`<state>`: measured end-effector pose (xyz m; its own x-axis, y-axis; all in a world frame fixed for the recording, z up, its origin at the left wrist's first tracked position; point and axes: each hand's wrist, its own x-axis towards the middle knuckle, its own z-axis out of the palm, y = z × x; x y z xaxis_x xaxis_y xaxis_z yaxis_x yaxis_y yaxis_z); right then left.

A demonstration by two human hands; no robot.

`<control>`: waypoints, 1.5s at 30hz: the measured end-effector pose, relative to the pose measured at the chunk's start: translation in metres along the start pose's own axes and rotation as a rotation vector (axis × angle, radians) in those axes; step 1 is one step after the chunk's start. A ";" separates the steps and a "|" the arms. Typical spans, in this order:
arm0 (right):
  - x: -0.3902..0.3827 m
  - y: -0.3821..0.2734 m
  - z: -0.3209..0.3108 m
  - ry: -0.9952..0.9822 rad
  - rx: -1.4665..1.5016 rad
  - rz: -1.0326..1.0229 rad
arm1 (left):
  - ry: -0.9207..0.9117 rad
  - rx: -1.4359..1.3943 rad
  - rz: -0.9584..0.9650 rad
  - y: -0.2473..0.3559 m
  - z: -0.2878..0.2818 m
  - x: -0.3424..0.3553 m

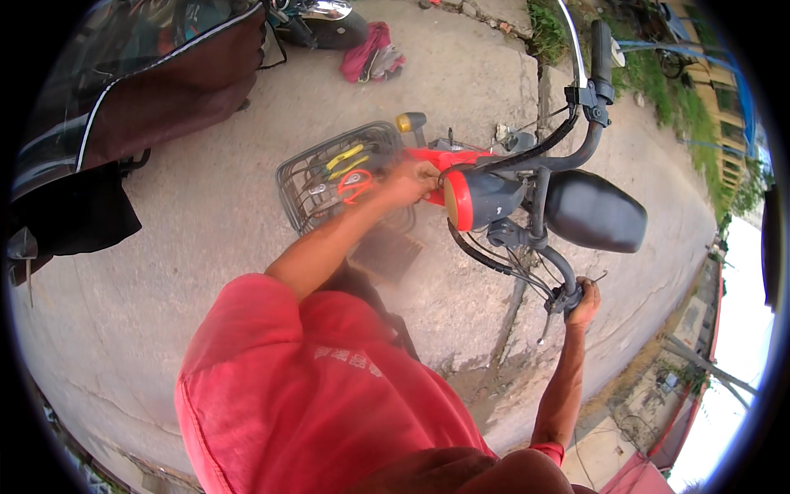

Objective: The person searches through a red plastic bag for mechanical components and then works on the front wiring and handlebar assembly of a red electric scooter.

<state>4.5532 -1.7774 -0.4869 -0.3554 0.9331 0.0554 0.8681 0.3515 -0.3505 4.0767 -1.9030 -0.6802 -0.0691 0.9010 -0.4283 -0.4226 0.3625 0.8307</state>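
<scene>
Beside the headlight [458, 202] of a motorbike, which has a red rim and dark housing, is my left hand [415, 183]. Its fingers are closed in a pinch near the end of a looped black cable [527, 156]; what lies between them is too small to make out. My right hand [585, 305] is wrapped round the near end of the dark handlebar [562, 265], by the lever mount. A thin bent piece of metal [600, 278] sticks out next to it. Left of the headlight, a black wire basket [284, 193] holds a yellow-handled tool [346, 156] and an orange-handled tool [355, 187].
A black rounded seat-like part [597, 211] lies behind the handlebar. The far grip [601, 53] points away. A covered vehicle [164, 99] stands at the left. Pink cloth [374, 53] lies on cracked concrete [206, 247]. Grass and a wall run along the right.
</scene>
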 end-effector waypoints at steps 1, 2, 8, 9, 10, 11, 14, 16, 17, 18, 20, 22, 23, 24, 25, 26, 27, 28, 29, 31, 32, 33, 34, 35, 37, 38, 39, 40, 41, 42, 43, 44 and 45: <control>0.000 -0.003 -0.002 0.000 0.035 0.026 | -0.031 0.010 0.001 0.003 0.003 -0.004; 0.000 -0.002 -0.003 -0.006 0.009 -0.001 | -0.020 -0.002 0.022 0.005 0.005 -0.006; 0.002 0.004 -0.005 -0.013 -0.053 -0.098 | -0.013 -0.002 0.108 -0.002 0.004 -0.007; 0.002 0.005 -0.007 -0.027 -0.066 -0.116 | -0.009 -0.004 0.105 -0.004 0.002 -0.008; 0.002 0.001 -0.005 -0.048 -0.048 -0.101 | -0.004 -0.008 0.101 -0.005 0.002 -0.009; 0.002 -0.002 -0.005 -0.066 -0.029 -0.084 | 0.008 -0.001 0.097 -0.006 0.002 -0.010; -0.001 -0.010 -0.009 -0.101 0.257 0.204 | 0.037 -0.002 0.091 -0.008 0.009 -0.015; 0.003 -0.041 -0.010 -0.084 0.561 0.475 | 0.068 -0.021 0.099 -0.010 0.010 -0.020; 0.008 -0.055 -0.009 -0.086 0.746 0.628 | 0.088 -0.033 0.153 -0.015 0.008 -0.026; 0.011 -0.050 -0.011 -0.087 0.664 0.639 | 0.107 -0.045 0.206 -0.021 0.007 -0.033; 0.021 -0.066 -0.012 -0.211 0.642 0.601 | 0.118 -0.063 0.244 -0.038 0.006 -0.055; 0.022 -0.043 -0.020 -0.330 0.617 0.527 | 0.052 -0.075 0.185 -0.059 0.014 -0.077; 0.019 -0.031 -0.023 -0.370 0.580 0.501 | -0.015 0.060 0.303 -0.081 0.020 -0.088; 0.017 -0.011 -0.023 -0.334 0.696 0.558 | -0.075 0.210 0.428 -0.101 0.022 -0.094; 0.015 0.006 -0.020 -0.296 0.810 0.627 | -0.120 0.230 0.540 -0.135 0.029 -0.095; 0.022 0.009 -0.013 -0.455 0.742 0.566 | -0.116 0.226 0.450 -0.167 0.040 -0.098; 0.026 0.008 -0.010 -0.606 0.667 0.499 | -0.121 0.268 0.314 -0.211 0.050 -0.097; 0.024 0.030 -0.006 -0.534 0.646 0.488 | -0.130 0.315 0.190 -0.258 0.056 -0.087; 0.022 0.057 0.000 -0.463 0.627 0.481 | -0.135 0.367 0.075 -0.301 0.057 -0.072; 0.023 0.086 0.006 -0.585 0.690 0.331 | -0.085 0.504 -0.164 -0.369 0.048 -0.047; 0.019 0.086 0.021 -0.551 0.612 0.297 | 0.065 0.650 -0.011 -0.428 0.038 -0.029; 0.017 0.083 0.037 -0.518 0.531 0.262 | 0.254 0.818 0.124 -0.488 0.028 -0.011; 0.013 0.071 0.055 -0.535 0.729 0.467 | 0.456 0.975 0.225 -0.546 0.019 0.007; 0.011 0.066 0.068 -0.550 0.928 0.668 | 0.551 0.979 0.073 -0.587 0.001 0.021; -0.019 0.102 0.115 -0.433 0.946 0.737 | 0.544 0.991 -0.169 -0.605 -0.042 0.030; -0.029 0.121 0.139 -0.424 1.005 0.819 | 0.484 0.983 -0.262 -0.604 -0.057 0.027; -0.039 0.139 0.164 -0.411 1.062 0.902 | 0.439 0.976 -0.324 -0.603 -0.068 0.025; -0.039 0.125 0.201 -0.552 0.955 0.855 | 0.400 0.973 -0.373 -0.603 -0.076 0.021; -0.037 0.109 0.240 -0.698 0.845 0.786 | 0.382 0.968 -0.400 -0.604 -0.073 0.015; -0.054 0.123 0.281 -0.720 0.793 0.808 | 0.344 0.989 -0.388 -0.606 -0.075 0.018; -0.059 0.117 0.327 -0.857 0.746 0.819 | 0.324 1.003 -0.394 -0.606 -0.076 0.014; -0.063 0.091 0.369 -0.969 0.652 0.765 | 0.307 1.022 -0.391 -0.600 -0.073 0.013; -0.074 0.080 0.407 -1.054 0.548 0.724 | 0.260 1.035 -0.386 -0.593 -0.070 0.010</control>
<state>4.5084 -1.8490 -0.8993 -0.1932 0.3098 -0.9310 0.8113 -0.4832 -0.3292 4.2637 -2.1254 -1.2022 -0.3325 0.6535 -0.6800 0.4855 0.7368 0.4706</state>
